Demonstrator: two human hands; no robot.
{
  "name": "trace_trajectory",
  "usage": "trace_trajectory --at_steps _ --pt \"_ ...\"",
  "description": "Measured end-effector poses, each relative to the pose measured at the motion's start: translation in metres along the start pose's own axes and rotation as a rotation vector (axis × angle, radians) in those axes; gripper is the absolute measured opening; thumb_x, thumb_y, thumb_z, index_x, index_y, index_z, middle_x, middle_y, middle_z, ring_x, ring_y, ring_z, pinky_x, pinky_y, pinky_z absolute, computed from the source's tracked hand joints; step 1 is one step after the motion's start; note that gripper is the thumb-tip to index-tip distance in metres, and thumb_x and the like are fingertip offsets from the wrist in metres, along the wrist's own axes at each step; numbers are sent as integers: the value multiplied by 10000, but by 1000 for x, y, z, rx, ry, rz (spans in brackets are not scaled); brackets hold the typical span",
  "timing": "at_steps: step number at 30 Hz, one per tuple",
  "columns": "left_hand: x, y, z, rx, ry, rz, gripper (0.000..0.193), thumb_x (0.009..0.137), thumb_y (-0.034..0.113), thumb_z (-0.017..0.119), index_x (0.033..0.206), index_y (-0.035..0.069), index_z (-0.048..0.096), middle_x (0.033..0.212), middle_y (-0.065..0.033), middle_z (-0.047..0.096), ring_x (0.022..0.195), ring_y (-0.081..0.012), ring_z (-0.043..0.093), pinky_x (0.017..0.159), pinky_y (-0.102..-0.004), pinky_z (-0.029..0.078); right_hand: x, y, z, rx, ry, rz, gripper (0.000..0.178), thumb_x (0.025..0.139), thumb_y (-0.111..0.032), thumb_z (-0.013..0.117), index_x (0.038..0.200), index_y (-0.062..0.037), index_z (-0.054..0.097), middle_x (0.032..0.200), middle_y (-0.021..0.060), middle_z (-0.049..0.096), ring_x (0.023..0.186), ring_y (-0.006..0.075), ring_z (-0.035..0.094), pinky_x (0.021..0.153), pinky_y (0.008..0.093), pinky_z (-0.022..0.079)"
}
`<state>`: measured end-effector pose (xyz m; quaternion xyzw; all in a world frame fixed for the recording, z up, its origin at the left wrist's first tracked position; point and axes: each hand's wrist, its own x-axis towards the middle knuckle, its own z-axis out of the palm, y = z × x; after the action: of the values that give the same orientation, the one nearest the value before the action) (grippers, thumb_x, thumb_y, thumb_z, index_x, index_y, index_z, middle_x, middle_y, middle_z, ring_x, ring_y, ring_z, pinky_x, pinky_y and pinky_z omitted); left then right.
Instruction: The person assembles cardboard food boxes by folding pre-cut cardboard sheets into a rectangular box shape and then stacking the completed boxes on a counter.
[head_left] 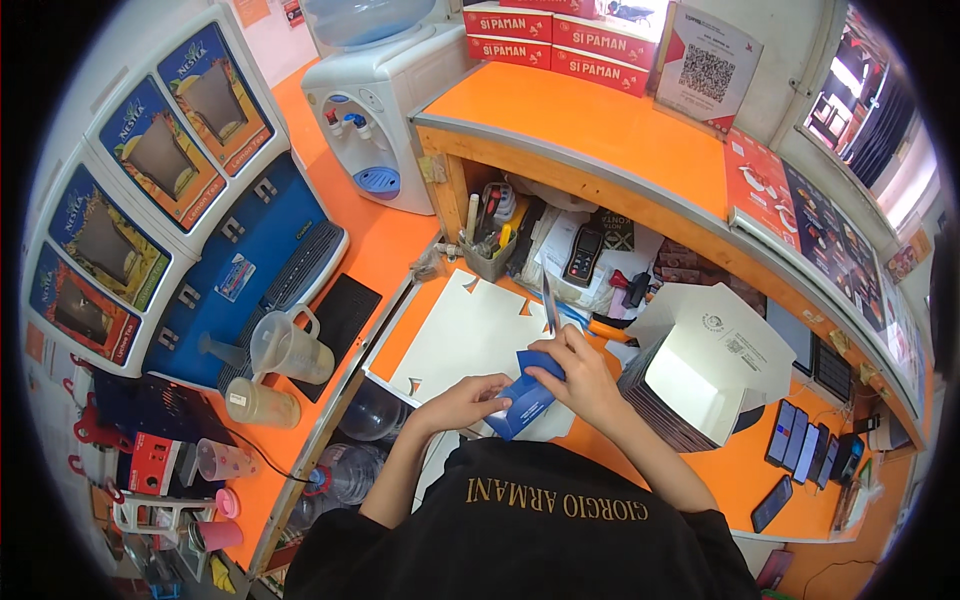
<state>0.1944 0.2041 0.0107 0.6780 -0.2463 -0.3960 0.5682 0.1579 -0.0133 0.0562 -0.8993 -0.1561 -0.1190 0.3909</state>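
Observation:
In front of my chest is a small blue cardboard box, with folded flaps and white print. My left hand grips its left side, thumb and fingers closed at the edge. My right hand pinches the upper right flap. A narrow pointed metal blade sticks up beyond my right fingers; its handle is hidden, so I cannot tell whether that hand holds it too. Beneath the box lies a flat white cardboard sheet with small notches. Just right of my right hand is a stack of nested white paper boxes.
A raised orange shelf spans the far side, with a card payment terminal and tool holder below. Several phones lie at right. A plastic jug, drink dispenser and water dispenser stand at left.

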Motion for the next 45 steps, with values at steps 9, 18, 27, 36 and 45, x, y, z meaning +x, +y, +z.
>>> trace_trajectory --at_steps 9,18,27,36,45 --pt "3 0 -5 -63 -69 -3 213 921 89 576 1108 -5 536 952 -11 596 887 -52 534 781 -211 441 -9 6 -8 34 -228 -70 273 745 -147 745 988 -48 674 816 91 507 742 239 572 665 344 480" --pt "5 56 31 -76 364 204 248 872 84 635 1085 -2 543 949 -43 638 885 -73 585 772 -225 471 -22 -47 -23 -339 -86 27 1090 613 -475 792 1436 -21 239 1423 275 255 1309 431 285 1029 568 241" --pt "-11 107 24 654 746 1011 1026 546 382 873 1370 17 383 1413 -215 385 1332 -346 354 1063 -432 316 -52 -33 -72 -125 463 -14 1303 532 -423 875 1445 33 65 1412 278 217 1273 442 323 1022 479 348" --pt "42 123 33 204 8 587 1285 563 541 798 1498 81 45 1547 -181 65 1432 -327 86 1127 -445 174 -125 -45 -109 -58 510 154 1358 574 -573 810 1459 18 -32 1422 261 193 1322 392 256 1069 521 247" --pt "99 134 87 485 -158 715 1069 768 463 699 1488 59 20 1528 -241 45 1418 -381 102 1126 -446 185 -161 -44 -142 183 540 533 852 920 -332 546 1473 3 -8 1516 244 102 1414 352 106 1124 428 158"
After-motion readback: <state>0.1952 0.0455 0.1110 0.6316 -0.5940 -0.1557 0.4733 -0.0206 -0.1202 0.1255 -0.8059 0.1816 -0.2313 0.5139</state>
